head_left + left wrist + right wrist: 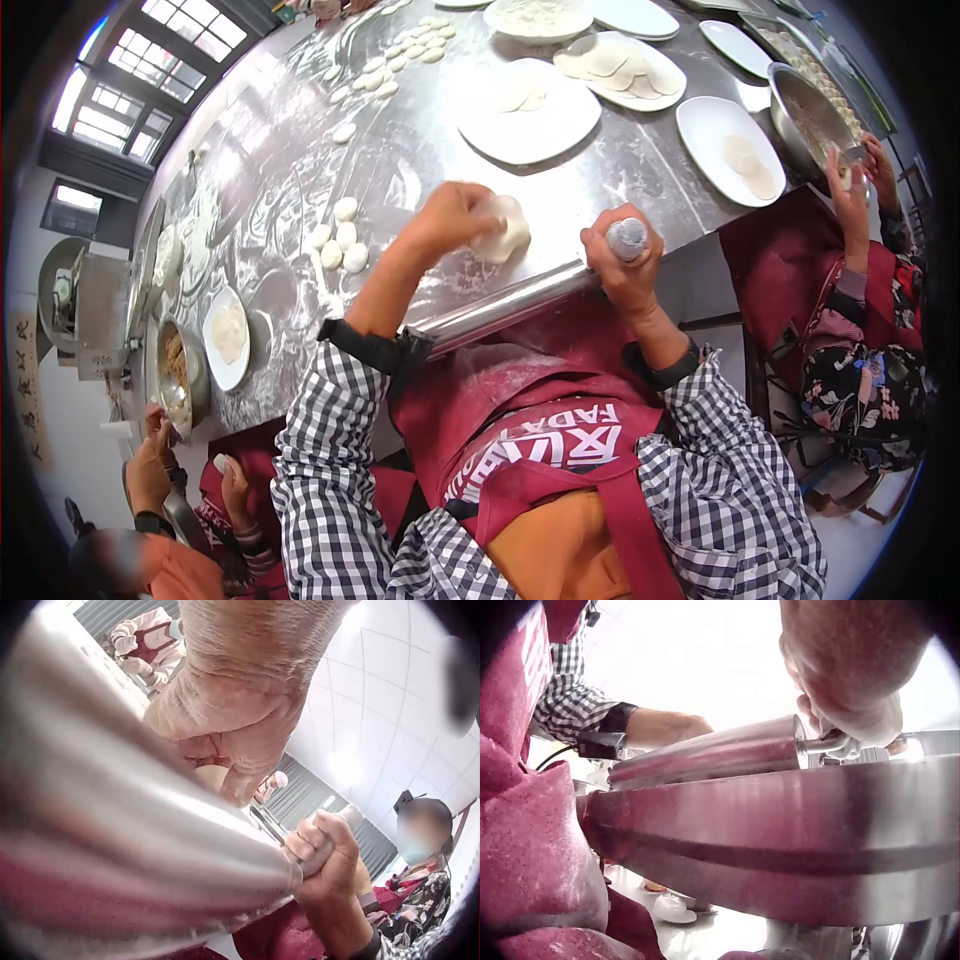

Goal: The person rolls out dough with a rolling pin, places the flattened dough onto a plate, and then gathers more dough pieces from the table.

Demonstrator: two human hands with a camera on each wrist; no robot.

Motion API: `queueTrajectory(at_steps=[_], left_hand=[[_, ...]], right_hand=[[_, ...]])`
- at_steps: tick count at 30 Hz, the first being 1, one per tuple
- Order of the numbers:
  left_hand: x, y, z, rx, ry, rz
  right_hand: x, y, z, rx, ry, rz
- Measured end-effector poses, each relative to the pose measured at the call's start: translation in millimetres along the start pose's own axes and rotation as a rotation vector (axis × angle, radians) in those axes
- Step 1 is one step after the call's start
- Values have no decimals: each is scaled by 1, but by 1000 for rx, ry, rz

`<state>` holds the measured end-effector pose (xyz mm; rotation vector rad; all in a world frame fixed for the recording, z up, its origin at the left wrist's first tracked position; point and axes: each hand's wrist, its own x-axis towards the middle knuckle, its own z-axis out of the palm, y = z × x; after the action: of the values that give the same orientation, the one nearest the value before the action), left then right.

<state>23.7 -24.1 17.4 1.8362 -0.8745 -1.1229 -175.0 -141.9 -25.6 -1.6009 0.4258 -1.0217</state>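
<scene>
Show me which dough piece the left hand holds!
The flat dough sheet pinched by the left hand; other sheets lie on plates, and the dough balls are smaller.

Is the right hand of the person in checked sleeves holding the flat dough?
No, the right hand grips the rolling pin; the left hand holds the flat dough.

Floury steel worktop before you

Just inside your worktop's (425, 140) near edge lies a dough sheet (514, 236), with dough balls (346, 235) left of it. Farther from that edge sit small dough pieces (386, 89) and white plates (530, 140).
</scene>
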Motion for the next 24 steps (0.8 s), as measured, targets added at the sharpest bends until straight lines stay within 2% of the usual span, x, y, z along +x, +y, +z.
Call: queueTrajectory(at_steps=[1, 3, 5, 7, 9, 11, 14, 17, 20, 24], left_hand=[[7, 10, -5, -92, 16, 19], [18, 27, -6, -492, 234, 170], [16, 28, -17, -454, 338, 234], [19, -5, -43, -108, 553, 177], [15, -47, -83, 523, 657, 142], [-7, -70, -104, 860, 791, -28], [-29, -73, -112, 962, 713, -345], [-30, -63, -103, 986, 696, -299], [-19, -60, -92, 882, 573, -21], [-12, -35, -42, 641, 312, 71]], right_hand=[[2, -3, 1, 5, 2, 8], [7, -8, 3, -59, 14, -36], [10, -3, 5, -79, 13, -39], [10, -1, 5, -53, 5, -28], [8, 1, 4, -49, 7, -17], [8, 1, 4, -16, -4, 1], [10, -1, 4, -28, 2, -13], [12, 1, 6, -44, 22, -27], [13, 0, 6, -43, 20, -29], [10, 0, 7, -66, 30, -46]])
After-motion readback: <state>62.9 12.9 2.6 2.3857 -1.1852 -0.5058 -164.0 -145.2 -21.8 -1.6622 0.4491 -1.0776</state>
